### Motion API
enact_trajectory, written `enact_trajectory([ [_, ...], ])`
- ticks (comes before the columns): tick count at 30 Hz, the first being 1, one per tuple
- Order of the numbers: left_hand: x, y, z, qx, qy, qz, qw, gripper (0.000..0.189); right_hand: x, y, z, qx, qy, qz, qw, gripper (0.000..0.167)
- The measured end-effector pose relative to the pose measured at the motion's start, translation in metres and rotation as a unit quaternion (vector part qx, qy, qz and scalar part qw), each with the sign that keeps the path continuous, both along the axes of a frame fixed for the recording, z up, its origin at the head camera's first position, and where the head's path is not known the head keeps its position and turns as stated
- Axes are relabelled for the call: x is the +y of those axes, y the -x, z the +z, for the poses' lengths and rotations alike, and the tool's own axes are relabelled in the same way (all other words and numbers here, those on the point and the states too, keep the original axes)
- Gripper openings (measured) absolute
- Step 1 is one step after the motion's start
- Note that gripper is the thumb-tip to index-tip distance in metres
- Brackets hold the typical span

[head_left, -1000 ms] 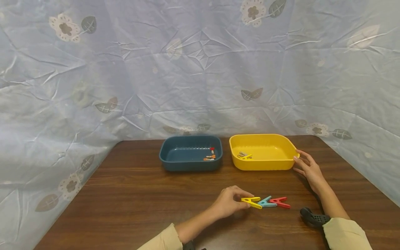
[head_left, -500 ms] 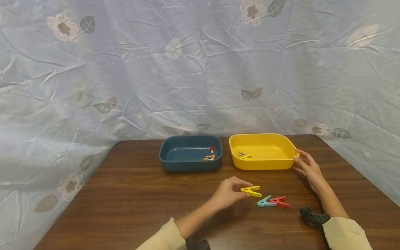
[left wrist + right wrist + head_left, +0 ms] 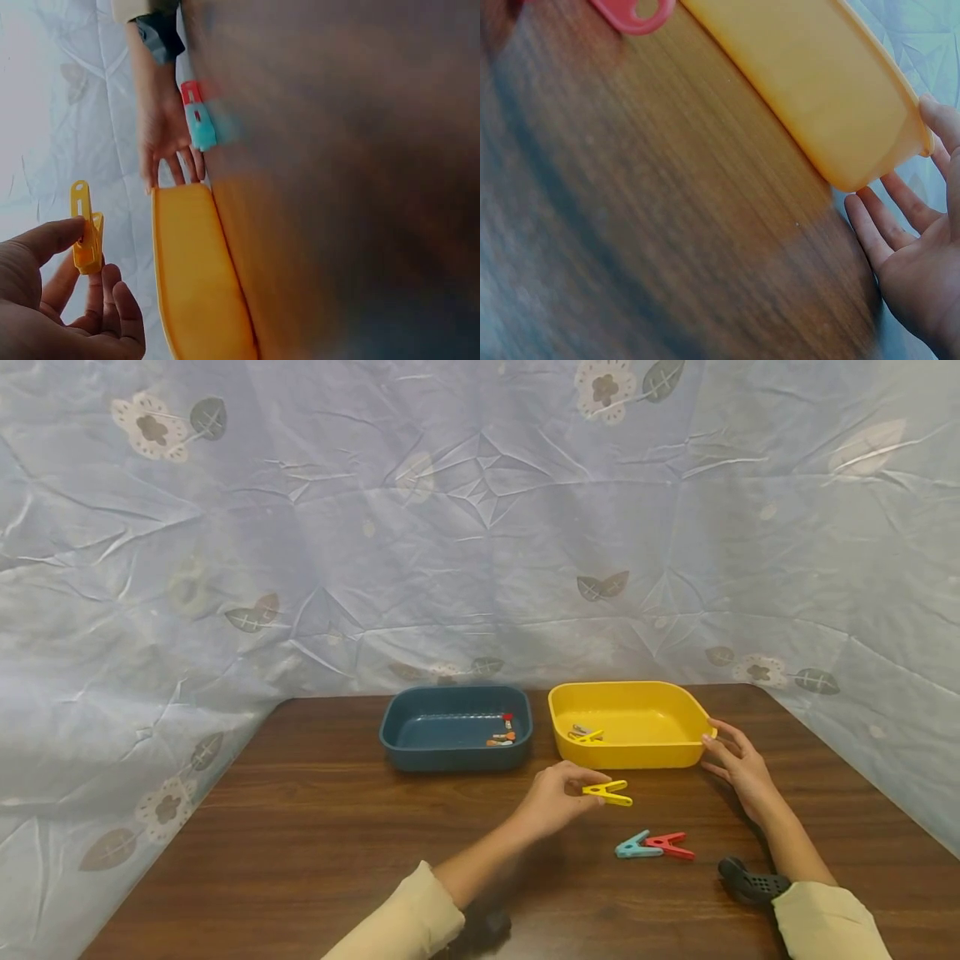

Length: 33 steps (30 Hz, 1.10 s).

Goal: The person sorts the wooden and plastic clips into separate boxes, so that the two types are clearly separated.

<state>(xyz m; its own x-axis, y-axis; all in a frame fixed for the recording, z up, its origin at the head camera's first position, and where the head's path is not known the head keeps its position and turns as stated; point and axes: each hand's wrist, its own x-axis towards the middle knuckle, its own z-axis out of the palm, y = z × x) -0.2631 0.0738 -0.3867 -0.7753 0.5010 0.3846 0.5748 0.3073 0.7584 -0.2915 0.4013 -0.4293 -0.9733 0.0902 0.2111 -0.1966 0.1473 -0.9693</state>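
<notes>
My left hand [image 3: 552, 797] pinches a yellow clothespin [image 3: 610, 792] by one end between thumb and fingers, raised over the table in front of the yellow bin [image 3: 637, 755]. The left wrist view shows this clothespin [image 3: 88, 236] upright at the fingertips. My right hand [image 3: 742, 770] holds the yellow bin's right corner, thumb at the rim and the other fingers spread below it. Inside that bin, at its left, lie a yellow clothespin [image 3: 589, 737] and something greyish. A light blue clothespin [image 3: 637, 846] and a red clothespin [image 3: 671, 845] lie touching on the table.
A dark blue bin [image 3: 455, 761] stands left of the yellow one, with several small red, orange and white pieces [image 3: 502, 737] at its right side. Both bins rest near the back of the brown wooden table [image 3: 337, 843]. A floral cloth [image 3: 480, 527] hangs behind.
My left hand has lifted the yellow clothespin off the table, away from the light blue one, and carried it towards the bins. The right hand stays at the yellow bin's corner.
</notes>
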Motion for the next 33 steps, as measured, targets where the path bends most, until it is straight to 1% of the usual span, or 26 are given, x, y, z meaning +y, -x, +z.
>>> enact_trajectory([
  [6, 0.004, 0.009, 0.008, -0.008, -0.007, 0.011, 0.9999, 0.024, 0.0, -0.001, 0.001, 0.0, -0.009, 0.0, 1.0, 0.056],
  [10, 0.006, 0.015, 0.013, -0.008, -0.004, 0.021, 0.9997, 0.024, -0.001, -0.001, 0.001, -0.004, -0.003, 0.001, 1.0, 0.056],
  [14, 0.009, 0.022, 0.015, -0.009, 0.001, 0.03, 0.9995, 0.024, -0.001, -0.001, 0.001, -0.004, 0.002, 0.002, 1.0, 0.056],
  [22, 0.012, 0.04, 0.018, 0.0, 0.009, 0.039, 0.9992, 0.025, 0.001, 0.0, 0.0, 0.006, 0.013, 0.005, 0.9999, 0.054],
  [24, 0.012, 0.045, 0.019, -0.001, 0.009, 0.044, 0.999, 0.025, 0.0, 0.0, 0.0, 0.006, 0.009, 0.003, 0.9999, 0.054],
  [31, 0.015, 0.06, 0.023, -0.029, 0.005, 0.063, 0.9975, 0.025, -0.001, -0.001, 0.0, -0.001, 0.011, 0.002, 0.9999, 0.054],
  [33, 0.016, 0.064, 0.024, -0.031, 0.007, 0.071, 0.997, 0.025, -0.001, -0.001, 0.0, 0.001, 0.011, 0.001, 0.9999, 0.054],
])
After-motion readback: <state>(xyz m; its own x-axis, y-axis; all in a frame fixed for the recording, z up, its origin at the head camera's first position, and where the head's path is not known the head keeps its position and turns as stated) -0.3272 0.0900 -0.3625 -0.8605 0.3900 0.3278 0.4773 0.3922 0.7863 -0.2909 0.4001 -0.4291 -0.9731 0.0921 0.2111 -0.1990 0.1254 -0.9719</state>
